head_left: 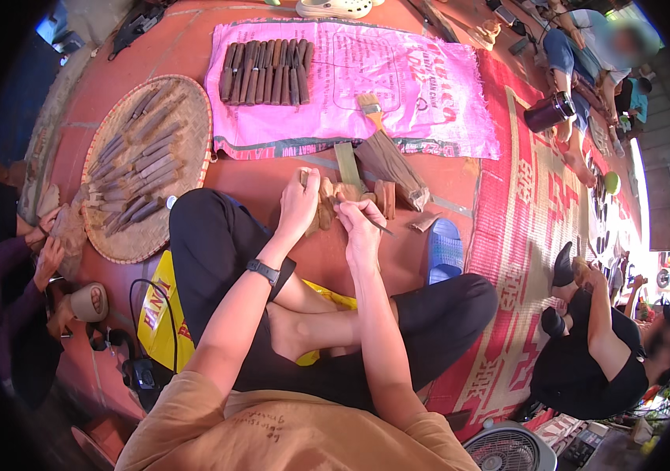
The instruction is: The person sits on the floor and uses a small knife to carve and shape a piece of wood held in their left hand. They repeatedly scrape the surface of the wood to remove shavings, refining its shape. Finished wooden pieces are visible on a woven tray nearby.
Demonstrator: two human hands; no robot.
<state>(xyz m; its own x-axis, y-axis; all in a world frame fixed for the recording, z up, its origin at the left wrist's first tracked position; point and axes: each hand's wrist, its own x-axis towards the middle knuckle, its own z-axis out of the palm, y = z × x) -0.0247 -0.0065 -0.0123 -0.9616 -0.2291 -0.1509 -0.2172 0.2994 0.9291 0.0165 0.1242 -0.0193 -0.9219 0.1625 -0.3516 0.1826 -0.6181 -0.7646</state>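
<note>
My left hand (299,206), a dark watch on its wrist, is closed with its fingertips pinched round something small that I cannot make out. Close beside it, my right hand (361,226) pinches a thin dark pointed tool (384,229), whose tip sticks out to the right. Both hands are above my crossed legs. Right behind them, several small brown wooden blocks (386,196) stand on the tiles, partly hidden by my fingers. A flat greenish strip (347,166) lies beyond the blocks. To its right is a brown bundle-like piece (394,169) with a flat brush (371,111) at its far end.
Several wooden-handled tools (268,74) lie in rows on a pink sack (350,74). A round woven tray (99,149) at left holds many dark-and-light pieces. A blue slipper (445,251) is near my right knee. People sit at left and right; a fan (507,449) stands behind right.
</note>
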